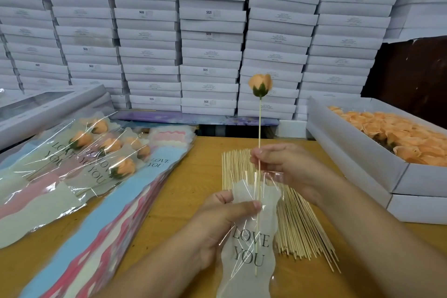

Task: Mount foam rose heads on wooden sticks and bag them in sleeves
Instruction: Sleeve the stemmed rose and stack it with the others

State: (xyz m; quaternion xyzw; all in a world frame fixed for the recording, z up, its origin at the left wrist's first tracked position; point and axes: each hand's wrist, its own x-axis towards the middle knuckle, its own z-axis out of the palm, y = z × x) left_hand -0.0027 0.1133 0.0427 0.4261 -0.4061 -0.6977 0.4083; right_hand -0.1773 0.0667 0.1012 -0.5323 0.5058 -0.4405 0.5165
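Far left: bagged roses (79, 152) lie on the table (193, 172). Near centre: left hand (217, 222) pinches the sleeve (249, 249). Stick (259, 128), its lower end inside the sleeve, carries the rose head (260, 84) upright; right hand (287, 167) pinches it. Right: box of rose heads (362, 152).

— Left of the surface (198, 164)?
— Bagged roses (104, 150) piled atop stacked sleeves (135, 191).
— Centre?
— Loose sticks (297, 222) spread flat; above them, one rose on a stick (260, 84), upright, lower end inside a sleeve (251, 244).
— Right?
— Open box of rose heads (377, 152), resting on another box (416, 208).
— Behind?
— Wall of stacked boxes (210, 38).
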